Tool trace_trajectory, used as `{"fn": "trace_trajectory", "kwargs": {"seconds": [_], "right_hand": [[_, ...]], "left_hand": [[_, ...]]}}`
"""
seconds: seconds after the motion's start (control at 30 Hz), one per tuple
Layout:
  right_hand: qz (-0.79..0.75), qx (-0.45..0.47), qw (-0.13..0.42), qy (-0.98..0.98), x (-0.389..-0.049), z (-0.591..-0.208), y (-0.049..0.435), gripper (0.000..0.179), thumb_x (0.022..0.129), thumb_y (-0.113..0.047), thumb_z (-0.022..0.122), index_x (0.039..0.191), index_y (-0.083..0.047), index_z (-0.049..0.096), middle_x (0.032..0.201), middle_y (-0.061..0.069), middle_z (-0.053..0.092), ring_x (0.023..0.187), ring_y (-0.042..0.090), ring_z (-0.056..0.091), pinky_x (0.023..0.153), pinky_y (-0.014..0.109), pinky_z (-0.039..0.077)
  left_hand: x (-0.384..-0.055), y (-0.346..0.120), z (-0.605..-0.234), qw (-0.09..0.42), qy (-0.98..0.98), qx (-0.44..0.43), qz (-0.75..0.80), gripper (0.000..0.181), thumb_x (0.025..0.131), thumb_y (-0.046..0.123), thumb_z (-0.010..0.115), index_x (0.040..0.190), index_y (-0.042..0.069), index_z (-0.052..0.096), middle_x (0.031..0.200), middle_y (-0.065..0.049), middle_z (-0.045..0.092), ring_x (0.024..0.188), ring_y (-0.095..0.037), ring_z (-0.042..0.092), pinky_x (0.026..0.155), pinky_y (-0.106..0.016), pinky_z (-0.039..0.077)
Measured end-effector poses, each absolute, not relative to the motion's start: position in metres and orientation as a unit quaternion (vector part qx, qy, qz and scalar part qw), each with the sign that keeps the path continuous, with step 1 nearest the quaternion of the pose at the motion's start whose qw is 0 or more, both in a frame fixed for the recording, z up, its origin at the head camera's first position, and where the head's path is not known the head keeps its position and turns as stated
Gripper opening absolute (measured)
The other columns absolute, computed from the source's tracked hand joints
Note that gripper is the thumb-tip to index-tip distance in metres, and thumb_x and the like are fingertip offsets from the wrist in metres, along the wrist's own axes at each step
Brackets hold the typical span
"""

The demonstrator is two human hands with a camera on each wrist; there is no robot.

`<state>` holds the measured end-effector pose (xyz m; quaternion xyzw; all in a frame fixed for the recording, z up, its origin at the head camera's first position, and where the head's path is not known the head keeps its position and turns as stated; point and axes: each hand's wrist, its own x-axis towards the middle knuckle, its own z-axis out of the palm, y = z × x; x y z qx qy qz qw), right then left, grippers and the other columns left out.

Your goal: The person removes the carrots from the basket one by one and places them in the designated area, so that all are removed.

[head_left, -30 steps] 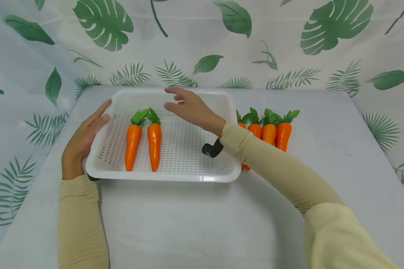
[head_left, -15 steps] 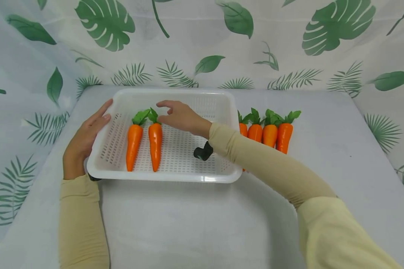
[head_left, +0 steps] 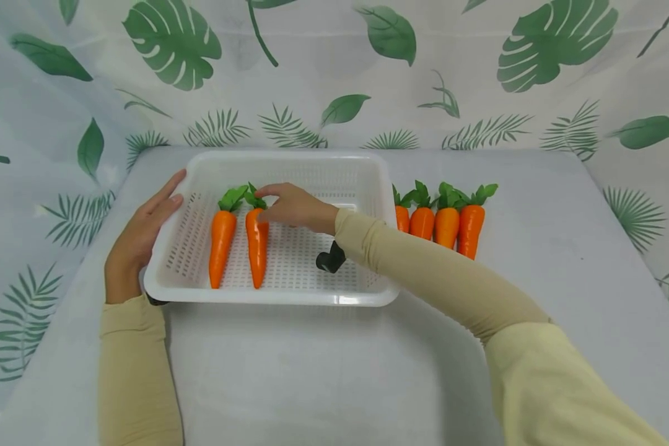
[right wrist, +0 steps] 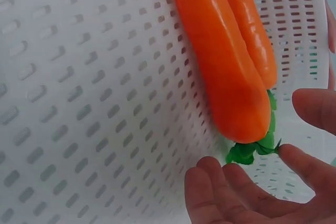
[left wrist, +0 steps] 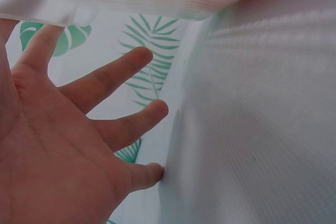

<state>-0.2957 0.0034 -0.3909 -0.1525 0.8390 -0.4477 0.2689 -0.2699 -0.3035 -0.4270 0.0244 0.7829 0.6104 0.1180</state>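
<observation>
Right now, the right hand (head_left: 294, 207) reaches into the white basket (head_left: 273, 297), thumb and fingers apart, at the leafy end of the nearer carrot (head_left: 257, 257). In the head view its thumb overlaps the top of that orange root; in the right wrist view 1 fingertip is at the edge of the green leaves (right wrist: 242, 153), touching or just beside them, and the thumb stands away from the other fingers. The nearer carrot lies on the perforated bottom, thin tip toward the person and leaves toward the far wall. Just to its left lies the other carrot (head_left: 221, 251), pointing much the same way. The left hand (head_left: 142, 232) is at the left end of the basket, thumb and straight fingers up against its outer side; in the left wrist view the fingers are spread and 3 of them stand clear of the plastic. Just right of the basket, 4 more carrots (head_left: 446, 224) lie side by side on the pale surface (head_left: 312, 365), partly covered by the beige right sleeve (head_left: 435, 272). Behind everything hangs a white cloth (head_left: 306, 68) printed with green foliage.
</observation>
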Motion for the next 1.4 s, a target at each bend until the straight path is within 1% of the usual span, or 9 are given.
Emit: {"fn": "trace_trajectory", "kwargs": {"seconds": [0.07,0.23,0.43,0.5,0.63,0.8,1.03,1.17,1.4], "right_hand": [[-0.453,-0.150,0.275,0.835,-0.295,-0.393,0.004,0.059,0.102,-0.018,0.071,0.158,-0.014,0.054,0.154,0.010,0.056,0.116,0.025,0.059,0.101,0.043,0.054],[-0.456,-0.167,0.275,0.830,-0.296,-0.398,0.001,0.057,0.101,-0.016,0.071,0.156,-0.012,0.056,0.156,0.009,0.055,0.122,0.023,0.057,0.109,0.038,0.047],[-0.454,-0.186,0.277,0.826,-0.297,-0.408,-0.006,0.064,0.099,-0.012,0.071,0.159,-0.011,0.052,0.146,0.010,0.059,0.120,0.023,0.055,0.102,0.031,0.047],[-0.445,-0.189,0.277,0.831,-0.297,-0.410,-0.008,0.066,0.098,-0.012,0.070,0.161,-0.012,0.050,0.148,0.010,0.057,0.123,0.023,0.054,0.103,0.030,0.047],[-0.441,-0.187,0.277,0.833,-0.296,-0.412,-0.010,0.068,0.097,-0.011,0.070,0.162,-0.013,0.049,0.159,0.010,0.050,0.131,0.023,0.051,0.112,0.033,0.044],[-0.449,-0.184,0.269,0.832,-0.295,-0.417,-0.013,0.071,0.095,-0.010,0.072,0.162,-0.013,0.048,0.164,0.009,0.046,0.133,0.021,0.050,0.113,0.032,0.042],[-0.443,-0.177,0.239,0.846,-0.290,-0.423,-0.023,0.071,0.096,-0.013,0.075,0.162,-0.014,0.050,0.162,0.010,0.049,0.131,0.022,0.053,0.110,0.032,0.045],[-0.440,-0.170,0.224,0.853,-0.287,-0.424,-0.029,0.069,0.096,-0.014,0.075,0.161,-0.013,0.050,0.162,0.009,0.050,0.133,0.022,0.053,0.111,0.031,0.044],[-0.443,-0.167,0.219,0.853,-0.283,-0.424,-0.035,0.067,0.097,-0.013,0.074,0.160,-0.011,0.052,0.161,0.009,0.051,0.131,0.022,0.054,0.110,0.030,0.046]], "left_hand": [[-0.270,-0.303,-0.428,0.122,0.784,0.021,0.608,0.058,0.112,0.049,0.051,0.165,0.056,0.028,0.175,-0.003,0.030,0.128,-0.021,0.055,0.083,-0.025,0.061],[-0.270,-0.304,-0.429,0.124,0.787,0.017,0.605,0.059,0.112,0.050,0.051,0.165,0.057,0.027,0.175,-0.001,0.028,0.129,-0.020,0.054,0.083,-0.024,0.061],[-0.270,-0.306,-0.430,0.123,0.773,0.020,0.622,0.058,0.113,0.046,0.052,0.166,0.054,0.029,0.175,-0.004,0.029,0.122,-0.017,0.059,0.082,-0.026,0.062],[-0.269,-0.307,-0.430,0.120,0.772,0.022,0.624,0.058,0.113,0.045,0.051,0.166,0.054,0.029,0.174,-0.005,0.029,0.121,-0.017,0.060,0.081,-0.026,0.062],[-0.269,-0.306,-0.430,0.119,0.771,0.022,0.625,0.058,0.113,0.044,0.052,0.166,0.053,0.030,0.174,-0.005,0.030,0.120,-0.017,0.060,0.081,-0.026,0.062],[-0.269,-0.306,-0.430,0.123,0.770,0.017,0.626,0.058,0.112,0.046,0.053,0.165,0.055,0.030,0.175,-0.003,0.029,0.122,-0.018,0.058,0.081,-0.027,0.062],[-0.270,-0.305,-0.431,0.120,0.765,0.024,0.632,0.059,0.113,0.044,0.052,0.167,0.051,0.029,0.175,-0.003,0.028,0.122,-0.017,0.059,0.081,-0.026,0.062],[-0.271,-0.305,-0.431,0.117,0.760,0.029,0.638,0.059,0.113,0.042,0.053,0.167,0.050,0.029,0.175,-0.003,0.027,0.124,-0.016,0.058,0.082,-0.025,0.061],[-0.270,-0.306,-0.431,0.121,0.755,0.023,0.644,0.059,0.113,0.041,0.053,0.167,0.050,0.030,0.175,-0.003,0.027,0.123,-0.017,0.058,0.081,-0.026,0.062]]}}
